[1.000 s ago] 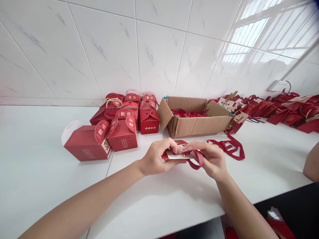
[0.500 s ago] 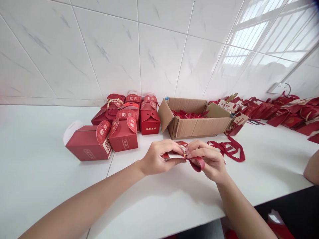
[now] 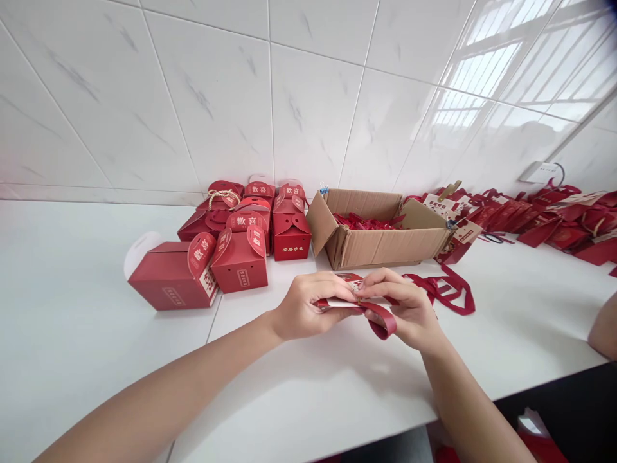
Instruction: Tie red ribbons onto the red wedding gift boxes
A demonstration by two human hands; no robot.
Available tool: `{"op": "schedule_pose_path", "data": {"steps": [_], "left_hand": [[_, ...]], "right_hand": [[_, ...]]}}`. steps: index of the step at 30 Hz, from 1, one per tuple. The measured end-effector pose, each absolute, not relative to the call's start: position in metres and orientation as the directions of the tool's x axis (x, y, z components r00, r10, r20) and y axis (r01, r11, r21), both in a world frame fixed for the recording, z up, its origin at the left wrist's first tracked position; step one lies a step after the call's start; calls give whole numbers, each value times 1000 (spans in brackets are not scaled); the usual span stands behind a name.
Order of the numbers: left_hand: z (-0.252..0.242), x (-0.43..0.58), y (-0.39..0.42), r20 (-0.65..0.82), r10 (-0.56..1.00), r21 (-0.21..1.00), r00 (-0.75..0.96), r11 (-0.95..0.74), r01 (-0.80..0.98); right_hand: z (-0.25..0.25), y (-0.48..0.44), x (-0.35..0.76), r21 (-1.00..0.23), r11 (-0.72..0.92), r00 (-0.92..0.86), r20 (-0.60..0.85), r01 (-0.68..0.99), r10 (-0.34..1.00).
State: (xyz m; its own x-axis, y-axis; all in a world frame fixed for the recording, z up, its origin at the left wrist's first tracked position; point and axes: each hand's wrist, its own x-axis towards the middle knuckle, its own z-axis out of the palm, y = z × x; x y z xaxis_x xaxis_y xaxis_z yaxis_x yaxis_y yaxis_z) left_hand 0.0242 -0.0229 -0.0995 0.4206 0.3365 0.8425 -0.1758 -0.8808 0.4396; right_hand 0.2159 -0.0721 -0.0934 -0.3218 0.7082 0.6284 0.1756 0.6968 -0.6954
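Observation:
Just in front of the cardboard carton, my left hand [image 3: 311,305] is closed on a red-and-white printed gift box piece [image 3: 341,303], thumb below and fingers on top. My right hand [image 3: 407,312] pinches at its right end, where a small gold-coloured spot shows beside the fingertips. A red strap [image 3: 385,325] curls in a loop below the right fingers. My hands nearly meet, and they cover much of the piece. Whether the right fingers hold the fastener or the strap's end is hidden.
Several red gift boxes [image 3: 241,260] stand at the left. The open cardboard carton [image 3: 390,249] holds red ribbon-like pieces. A loose red ribbon [image 3: 460,296] lies right of my hands. More red boxes [image 3: 562,215] line the wall. Another person's arm [image 3: 602,328] shows at the right edge.
My right fingers have shifted slightly over the gold-coloured spot, covering more of it. The strap loop hangs a little lower. My left hand keeps its hold.

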Motion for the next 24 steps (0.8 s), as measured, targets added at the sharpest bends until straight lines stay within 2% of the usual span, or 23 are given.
{"op": "schedule_pose_path", "data": {"steps": [11, 15, 20, 24], "left_hand": [[-98, 26, -24, 854, 322, 422, 409, -888, -183], [-98, 26, -24, 870, 328, 411, 367, -895, -173], [-97, 24, -25, 842, 401, 468, 360, -875, -121], [-96, 23, -27, 801, 465, 526, 377, -847, -75]], "right_hand": [[-94, -70, 214, -616, 776, -328, 711, 136, 622], [-94, -70, 213, -643, 759, -343, 694, 100, 633], [-94, -70, 219, -716, 698, -413, 626, 34, 662], [-93, -72, 218, -698, 714, -421, 630, 62, 652]]}}
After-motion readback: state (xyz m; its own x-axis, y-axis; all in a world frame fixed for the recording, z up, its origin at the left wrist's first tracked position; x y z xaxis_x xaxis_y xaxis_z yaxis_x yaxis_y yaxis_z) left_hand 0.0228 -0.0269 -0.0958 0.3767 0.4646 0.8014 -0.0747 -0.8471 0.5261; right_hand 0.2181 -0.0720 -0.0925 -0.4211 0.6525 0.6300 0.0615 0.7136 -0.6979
